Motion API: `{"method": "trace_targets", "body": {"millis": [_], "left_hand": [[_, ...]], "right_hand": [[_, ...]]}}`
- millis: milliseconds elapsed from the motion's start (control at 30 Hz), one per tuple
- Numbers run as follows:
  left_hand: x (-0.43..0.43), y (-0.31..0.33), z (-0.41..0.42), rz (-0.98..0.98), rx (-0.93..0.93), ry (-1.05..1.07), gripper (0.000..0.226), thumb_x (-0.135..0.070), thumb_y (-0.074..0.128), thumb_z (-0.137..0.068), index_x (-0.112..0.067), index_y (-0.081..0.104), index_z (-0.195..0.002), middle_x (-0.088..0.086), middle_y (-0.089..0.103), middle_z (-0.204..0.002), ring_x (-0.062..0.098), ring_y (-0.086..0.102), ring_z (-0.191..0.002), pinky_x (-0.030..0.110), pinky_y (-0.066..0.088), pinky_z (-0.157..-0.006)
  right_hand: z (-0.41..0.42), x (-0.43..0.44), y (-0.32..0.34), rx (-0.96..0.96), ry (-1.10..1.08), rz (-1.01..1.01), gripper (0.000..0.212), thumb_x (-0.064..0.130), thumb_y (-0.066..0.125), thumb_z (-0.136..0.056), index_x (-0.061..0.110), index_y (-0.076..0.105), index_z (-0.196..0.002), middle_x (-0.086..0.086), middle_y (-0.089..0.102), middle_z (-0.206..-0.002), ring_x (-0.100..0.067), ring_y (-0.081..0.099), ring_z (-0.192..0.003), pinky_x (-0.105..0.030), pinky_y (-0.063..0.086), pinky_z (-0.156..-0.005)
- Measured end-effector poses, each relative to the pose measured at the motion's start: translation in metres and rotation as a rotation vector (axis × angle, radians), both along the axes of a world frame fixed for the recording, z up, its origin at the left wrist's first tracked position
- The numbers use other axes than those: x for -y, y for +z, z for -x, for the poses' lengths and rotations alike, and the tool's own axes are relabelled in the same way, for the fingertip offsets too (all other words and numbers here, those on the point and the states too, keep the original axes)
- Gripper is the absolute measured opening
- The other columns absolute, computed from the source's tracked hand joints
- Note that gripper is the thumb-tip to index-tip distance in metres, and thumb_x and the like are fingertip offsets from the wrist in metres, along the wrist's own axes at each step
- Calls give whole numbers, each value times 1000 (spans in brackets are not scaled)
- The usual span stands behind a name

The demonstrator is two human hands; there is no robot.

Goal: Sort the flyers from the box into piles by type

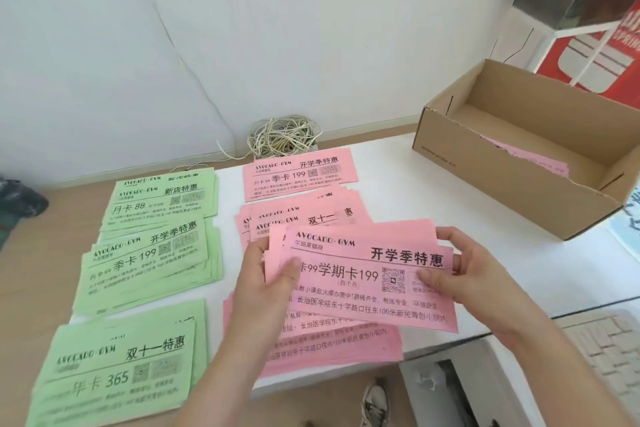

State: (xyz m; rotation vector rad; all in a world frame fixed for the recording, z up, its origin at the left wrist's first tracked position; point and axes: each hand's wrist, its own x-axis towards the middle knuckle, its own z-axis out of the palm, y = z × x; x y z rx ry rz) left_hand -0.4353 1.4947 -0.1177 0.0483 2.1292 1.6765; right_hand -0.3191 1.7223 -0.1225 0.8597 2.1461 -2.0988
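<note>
Both hands hold a small stack of pink flyers (367, 288) above the table's front. My left hand (266, 288) grips its left edge, thumb on top. My right hand (460, 274) pinches the right edge. Three green flyer piles lie at left: far (162, 201), middle (149, 267), near (117, 371). Pink piles lie in the centre: far (301, 173), middle (304, 215), and a near one (332, 343) partly hidden under the held stack. The open cardboard box (519, 163) at right has pink flyers (533, 158) on its bottom.
A tangle of pale cord (284, 137) lies against the white wall behind the pink piles. A red and white sign (595, 55) stands behind the box. A white keyboard (602, 350) sits at the lower right. A shoe (374, 402) shows below the table edge.
</note>
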Motion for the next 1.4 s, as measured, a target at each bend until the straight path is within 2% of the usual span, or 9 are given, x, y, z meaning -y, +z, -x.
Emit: {"method": "trace_targets", "body": {"millis": [200, 433, 600, 733, 833, 967, 1067, 1233, 1400], "left_hand": [[48, 3, 20, 27, -36, -53, 40, -1, 62, -87, -35, 54, -106, -12, 73, -96, 7, 69, -85, 33, 54, -74], [33, -2, 83, -38, -56, -17, 35, -10, 67, -86, -28, 51, -112, -1, 74, -89, 18, 69, -88, 34, 52, -77], [2, -39, 122, 698, -477, -422, 41, -37, 67, -84, -30, 57, -123, -6, 55, -127, 16, 46, -119, 30, 36, -99], [-5, -62, 121, 848, -500, -591, 47, -40, 64, -83, -39, 51, -128, -4, 32, -147, 16, 26, -135, 36, 28, -110], [-2, -66, 119, 861, -501, -594, 41, -40, 63, -83, -41, 53, -123, -9, 29, -147, 11, 23, -136, 32, 29, -110], [-4, -65, 121, 838, -522, -555, 28, -35, 62, -86, -36, 61, -113, -13, 41, -134, 11, 35, -127, 32, 34, -105], [-13, -65, 135, 757, -668, -365, 21, -24, 66, -85, -27, 67, -105, -8, 54, -120, 15, 47, -114, 34, 43, -98], [-46, -63, 176, 848, -634, -385, 43, -36, 53, -93, -30, 48, -135, 2, 35, -148, 20, 27, -136, 32, 27, -109], [-51, -75, 192, 998, -577, -484, 43, -41, 45, -95, -36, 42, -138, 5, 33, -149, 25, 29, -135, 39, 34, -108]], "right_hand": [[18, 39, 24, 63, 55, -93, 38, 6, 66, -88, 33, 57, -114, 1, 75, -90, -7, 67, -69, -19, 40, -52], [68, 26, 26, -47, -182, -164, 24, -7, 57, -89, 11, 68, -99, -6, 74, -88, 0, 63, -55, -7, 37, -42], [130, -35, 11, -29, -346, -129, 26, -6, 57, -89, 8, 65, -109, -9, 69, -85, -8, 56, -51, -13, 33, -38], [184, -54, -7, 15, -273, -153, 25, -7, 55, -88, 6, 64, -107, -9, 67, -83, -11, 58, -56, -10, 33, -35], [222, -54, -26, 45, -183, -233, 24, -5, 55, -87, 12, 65, -101, -11, 68, -88, -16, 61, -63, -16, 40, -41], [255, -49, -56, 125, -74, -428, 24, 5, 55, -83, 26, 65, -89, -8, 72, -91, -26, 67, -81, -38, 56, -74], [259, -46, -67, 174, -24, -571, 23, 11, 53, -84, 23, 64, -100, -5, 72, -93, -25, 66, -84, -33, 52, -71], [254, -41, -76, 201, 33, -810, 35, 24, 53, -88, 21, 53, -123, -6, 66, -104, -30, 61, -96, -34, 45, -71], [238, -29, -70, 82, 179, -1051, 49, 34, 58, -87, 27, 46, -134, -4, 43, -125, -25, 39, -117, -38, 41, -91]]}}
